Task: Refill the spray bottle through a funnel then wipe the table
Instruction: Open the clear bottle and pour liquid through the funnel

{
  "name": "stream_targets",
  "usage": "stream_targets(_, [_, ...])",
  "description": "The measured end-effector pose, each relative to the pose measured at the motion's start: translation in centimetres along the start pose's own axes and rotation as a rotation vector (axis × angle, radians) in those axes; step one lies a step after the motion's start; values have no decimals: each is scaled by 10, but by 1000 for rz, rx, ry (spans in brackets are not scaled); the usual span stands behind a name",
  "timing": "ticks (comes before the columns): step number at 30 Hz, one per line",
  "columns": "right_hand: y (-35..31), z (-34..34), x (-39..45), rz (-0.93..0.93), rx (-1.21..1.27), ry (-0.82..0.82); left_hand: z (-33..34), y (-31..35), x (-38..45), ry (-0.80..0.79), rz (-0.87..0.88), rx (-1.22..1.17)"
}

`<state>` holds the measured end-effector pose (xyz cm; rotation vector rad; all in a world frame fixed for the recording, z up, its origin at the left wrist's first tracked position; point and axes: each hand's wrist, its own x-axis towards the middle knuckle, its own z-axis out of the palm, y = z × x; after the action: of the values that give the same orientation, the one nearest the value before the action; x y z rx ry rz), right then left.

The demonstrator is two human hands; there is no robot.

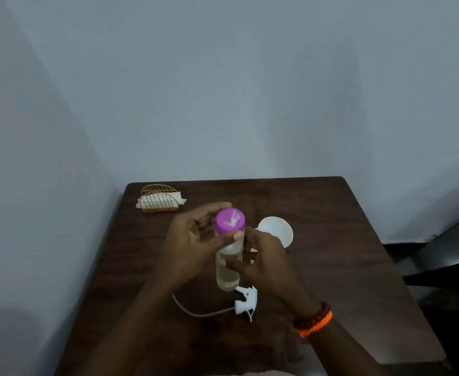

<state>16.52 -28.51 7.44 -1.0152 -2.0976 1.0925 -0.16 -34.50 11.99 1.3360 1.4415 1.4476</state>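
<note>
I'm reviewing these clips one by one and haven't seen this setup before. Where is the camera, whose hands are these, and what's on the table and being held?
There is no machine here. One wide-angle camera sits on a person's head, looking forward and down at a brown table. The left hand and right hand hold a clear bottle of pale liquid with a purple cap; the left fingers curl around the cap. On the table lie a white spray head with its tube, unscrewed, a white funnel behind the right hand, and a gold wire holder with paper napkins. The right wrist wears bead bracelets.
</note>
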Motion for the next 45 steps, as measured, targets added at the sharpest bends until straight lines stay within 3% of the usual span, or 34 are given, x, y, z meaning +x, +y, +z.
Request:
stream_targets(11, [20, 10, -58, 25, -52, 103, 44, -20, -54, 86, -79, 152])
stream_targets(17, [31, 5, -70, 92, -17, 108, 35, -16, -75, 130, -126, 172])
stream_targets(24, [24, 12, -82, 65, 38, 26, 34, -15, -59, -117, -152, 179])
stream_targets(27, [23, 13, -82, 27, 63, 66, 42, -17, -57, -150, -166, 183])
stream_targets(31, [31, 5, -80, 117, 80, 111, 37, -19, -66, -158, -145, 183])
stream_targets(36, [34, -8, -77, 120, 49, 49, 33, -23, -62, -89, -131, 192])
stream_targets(45, [31, 1, -83, 96, 11, 34, 49, -17, -61, -194, -118, 176])
